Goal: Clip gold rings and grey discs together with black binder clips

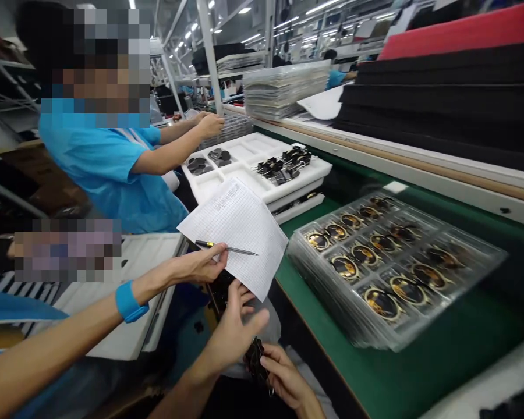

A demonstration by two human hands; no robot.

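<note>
My left hand [232, 331] is raised with its fingers apart, just under the lower edge of a sheet of grid paper [248, 235]; whether a fingertip touches the sheet I cannot tell. Low in the view, my right hand [288, 375] grips a small bunch of black binder clips [257, 361] with metal loops. From the left reaches a co-worker's hand [205, 265] with a blue wristband [131, 301], holding a pen [227, 248] across the sheet. More black binder clips [283, 166] lie in a white foam tray [244, 180] beyond the paper.
Stacked clear plastic trays [458, 291] with round gold-and-black parts stand on the green bench [441, 372]. Another person in a blue shirt [113, 169] works at the far left. Black foam sheets [441, 110] and a stack of plastic trays [288, 87] sit on the shelf.
</note>
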